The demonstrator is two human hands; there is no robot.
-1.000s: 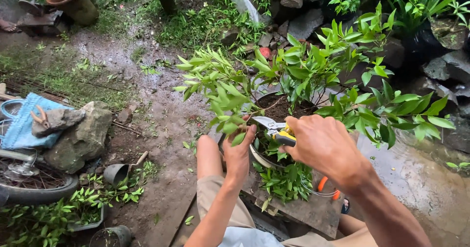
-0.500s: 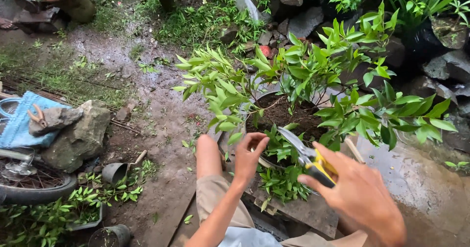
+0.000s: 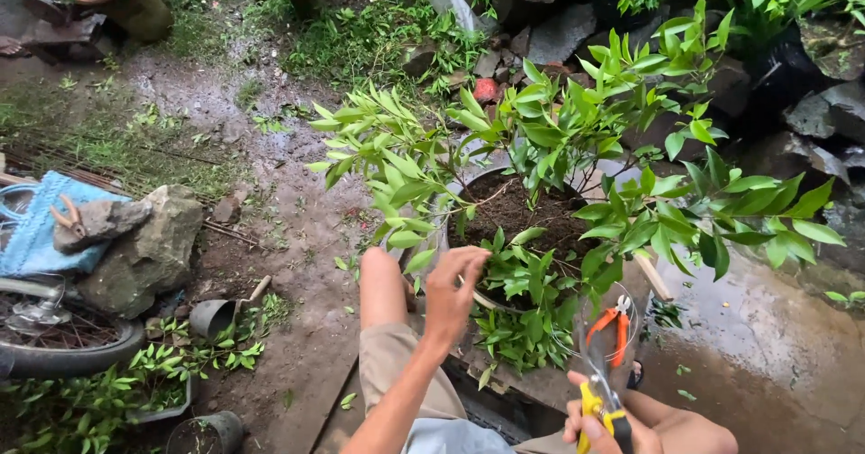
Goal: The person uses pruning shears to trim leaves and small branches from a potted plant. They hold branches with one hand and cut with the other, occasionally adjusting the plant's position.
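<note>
At the centre of the head view stands a potted shrub (image 3: pixel 559 148) with long green leaves, rooted in dark soil inside a round pot (image 3: pixel 450 204) whose rim shows on its near-left side. Left hand (image 3: pixel 455 287) is raised at the near edge of the pot, fingers curled together among the low leaves; whether they pinch a stem or leaf cannot be told. Right hand (image 3: pixel 622 427) sits low at the bottom edge of the view, well apart from the left hand, fingers clenched around the yellow handles of a pair of pruning shears (image 3: pixel 599 386), blades pointing up toward the shrub and apart from it. Just beyond the blades lie orange-handled pliers (image 3: pixel 613 328) on a coil of wire (image 3: pixel 631 296), resting on a wooden board (image 3: pixel 550 384) that carries the pot. Cut leafy sprigs (image 3: pixel 518 332) lie heaped against the near side of the pot. Person's bare knee (image 3: pixel 378 278) and beige shorts (image 3: pixel 396 364) sit left of the pot. Wet muddy ground (image 3: pixel 288 220) spreads to the left, with a large rock (image 3: pixel 149 251), a blue woven bag (image 3: pixel 36 224), a bicycle wheel (image 3: pixel 54 337) and a small dark overturned pot (image 3: pixel 213 317) near the left edge.
</note>
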